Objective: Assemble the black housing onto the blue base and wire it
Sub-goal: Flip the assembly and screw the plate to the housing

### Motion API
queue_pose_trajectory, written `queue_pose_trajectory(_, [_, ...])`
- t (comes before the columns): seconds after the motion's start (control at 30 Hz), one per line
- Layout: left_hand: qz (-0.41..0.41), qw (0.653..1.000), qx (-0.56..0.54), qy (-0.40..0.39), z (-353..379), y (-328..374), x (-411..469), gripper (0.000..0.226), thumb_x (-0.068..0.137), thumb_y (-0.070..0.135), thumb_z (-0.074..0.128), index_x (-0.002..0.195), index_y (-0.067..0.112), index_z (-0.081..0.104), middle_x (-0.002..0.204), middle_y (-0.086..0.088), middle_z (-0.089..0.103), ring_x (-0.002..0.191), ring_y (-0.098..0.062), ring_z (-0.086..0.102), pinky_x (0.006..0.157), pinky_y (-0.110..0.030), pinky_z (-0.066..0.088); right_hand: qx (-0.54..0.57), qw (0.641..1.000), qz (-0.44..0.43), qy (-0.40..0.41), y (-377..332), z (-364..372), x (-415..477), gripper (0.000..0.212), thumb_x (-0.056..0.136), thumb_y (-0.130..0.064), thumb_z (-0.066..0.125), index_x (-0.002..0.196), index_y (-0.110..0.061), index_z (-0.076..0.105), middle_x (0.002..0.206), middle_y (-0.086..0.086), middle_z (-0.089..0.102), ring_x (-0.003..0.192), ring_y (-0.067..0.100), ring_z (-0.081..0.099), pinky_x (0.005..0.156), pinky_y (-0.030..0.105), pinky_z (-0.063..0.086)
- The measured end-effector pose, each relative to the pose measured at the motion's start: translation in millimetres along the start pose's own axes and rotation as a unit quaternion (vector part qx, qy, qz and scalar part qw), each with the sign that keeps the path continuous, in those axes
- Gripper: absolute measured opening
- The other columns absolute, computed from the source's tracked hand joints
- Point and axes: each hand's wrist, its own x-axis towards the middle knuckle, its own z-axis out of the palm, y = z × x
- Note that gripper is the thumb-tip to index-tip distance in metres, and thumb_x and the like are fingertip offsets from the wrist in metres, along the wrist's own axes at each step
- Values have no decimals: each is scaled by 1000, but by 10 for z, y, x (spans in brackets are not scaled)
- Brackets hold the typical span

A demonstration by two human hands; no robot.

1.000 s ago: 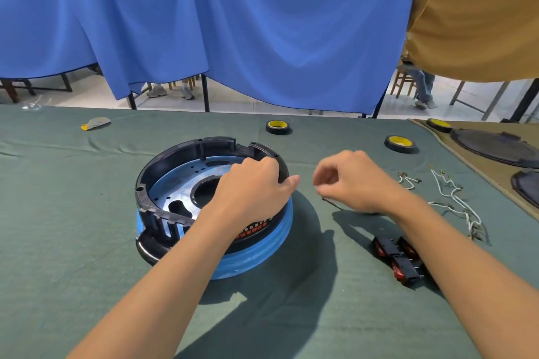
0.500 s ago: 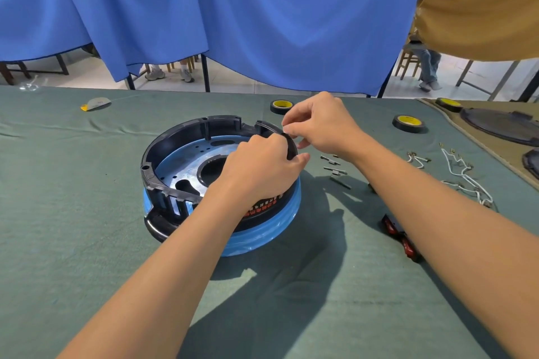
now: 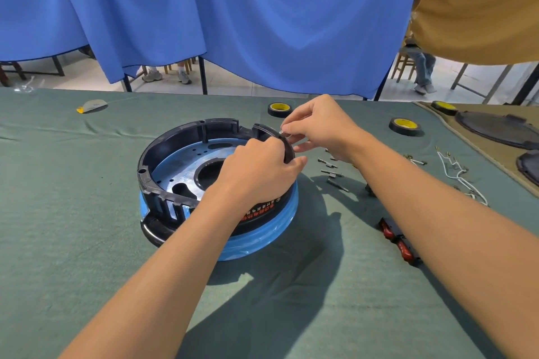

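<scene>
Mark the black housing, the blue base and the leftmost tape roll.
black housing point(image 3: 172, 140): head view, far-left rim wall.
blue base point(image 3: 262, 238): head view, near outer side.
leftmost tape roll point(image 3: 279, 109): head view, yellow top face.

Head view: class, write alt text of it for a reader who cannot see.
The left hand grips the rim of a black housing seated on a blue base, while the right hand pinches a small metal part at that rim. More small parts, white wires and tape rolls lie on the green cloth to the right.
</scene>
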Motion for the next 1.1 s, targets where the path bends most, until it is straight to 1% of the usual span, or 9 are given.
queue_pose_trajectory(0.1, [-2, 1000, 4, 2, 3, -3, -1, 49, 93, 63, 39, 109, 22, 60, 77, -4, 58, 82, -31, 60, 71, -41, 51, 6, 1000, 12, -16, -2, 13, 10, 7, 86, -3, 68, 86, -4, 75, 83, 9, 74, 77, 20, 73, 59, 25, 58])
queue_pose_trajectory(0.23, [-7, 1000, 4, -1, -5, 2, -11, 49, 94, 63, 40, 112, 22, 60, 83, -4, 61, 84, -31, 60, 75, -43, 53, 28, 999, 34, -27, 2, 14, 14, 6, 85, -3, 70, 85, -5, 75, 82, 8, 75, 75, 19, 73, 56, 23, 57])
queue_pose_trajectory(0.3, [-8, 1000, 4, 1, -7, 5, -14, 49, 94, 63, 40, 112, 22, 60, 85, -3, 61, 85, -30, 60, 74, -42, 52, 32, 999, 33, -20, -9, 23, 16, 6, 85, -5, 70, 83, -7, 75, 86, 6, 74, 78, 20, 72, 56, 23, 56])
queue_pose_trajectory(0.43, [-8, 1000, 2, 3, -7, 8, -15, 48, 94, 63, 40, 108, 22, 60, 78, 0, 59, 82, -27, 59, 69, -39, 49, -38, 999, -6, -7, -70, 64, 24, 5, 84, -12, 74, 85, -9, 77, 95, 4, 70, 84, 19, 68, 54, 21, 55])
queue_pose_trajectory(0.57, [-8, 1000, 5, -5, -13, 9, -17, 48, 94, 63, 39, 108, 22, 60, 78, -1, 60, 80, -27, 60, 72, -41, 52, -44, 999, -1, -3, -81, 84, 16, 5, 82, -8, 75, 86, -6, 77, 97, 5, 69, 89, 14, 64, 53, 18, 54])
queue_pose_trajectory(0.63, [-10, 1000, 6, -7, -14, 8, -19, 49, 94, 64, 39, 108, 22, 60, 81, -2, 62, 80, -27, 60, 73, -42, 53, -15, 1000, 23, -10, -70, 71, 5, 4, 82, -5, 74, 86, -5, 76, 92, 5, 71, 85, 17, 66, 56, 21, 55])
queue_pose_trajectory(0.77, [-8, 1000, 9, -3, -14, 8, -21, 49, 94, 63, 38, 109, 22, 60, 82, -3, 62, 83, -29, 60, 73, -41, 52, 87, 990, 112, -11, -60, 55, -32, 8, 84, 0, 69, 81, -5, 74, 81, 7, 73, 76, 18, 69, 61, 26, 56])
queue_pose_trajectory(0.97, [-19, 1000, 17, -3, -11, 15, -30, 50, 94, 63, 39, 110, 21, 59, 96, -5, 65, 92, -31, 60, 81, -46, 52, 168, 958, 232, 10, -150, 111, -32, 6, 81, 3, 67, 82, -3, 66, 70, 8, 64, 54, 14, 57, 47, 22, 49])
queue_pose_trajectory(1.1, [-25, 1000, 14, -3, -6, 10, -32, 51, 93, 64, 39, 110, 21, 60, 100, -4, 66, 92, -29, 60, 80, -45, 53, 193, 943, 270, -7, -192, 134, -38, 7, 85, 5, 60, 85, -2, 59, 45, 6, 62, 32, 10, 54, 48, 18, 45])
